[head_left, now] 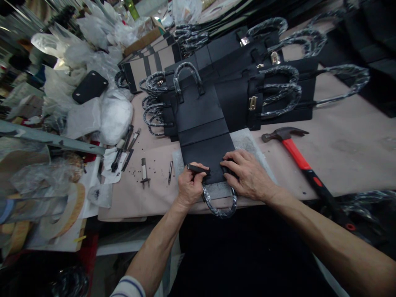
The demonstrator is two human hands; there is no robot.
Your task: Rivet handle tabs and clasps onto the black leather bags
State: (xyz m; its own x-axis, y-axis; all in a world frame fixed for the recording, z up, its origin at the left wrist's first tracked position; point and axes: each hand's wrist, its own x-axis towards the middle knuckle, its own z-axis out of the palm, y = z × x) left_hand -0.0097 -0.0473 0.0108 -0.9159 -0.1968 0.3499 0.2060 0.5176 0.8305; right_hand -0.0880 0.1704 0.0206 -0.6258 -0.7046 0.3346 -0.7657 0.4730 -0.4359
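A black bag panel (202, 119) lies lengthwise in front of me, creased across its middle. One plastic-wrapped handle (187, 70) stands at its far end, and another plastic-wrapped handle (220, 212) hangs at the near end, over the table's edge. My left hand (191, 185) is closed around a short, dark bar-shaped piece (198, 168) at the panel's near left corner. With bent fingers and thumb, my right hand (247, 175) grips the near right edge of the panel. Under the panel is a grey slab (252, 144).
Right of the slab lies a claw hammer (297, 152) with a red and black handle. A pronged punch (144, 173) and a thin metal rod (170, 172) lie to the left. Black bags (235, 95) pile up behind. Plastic bags (114, 111) and tape rolls (69, 214) crowd the left.
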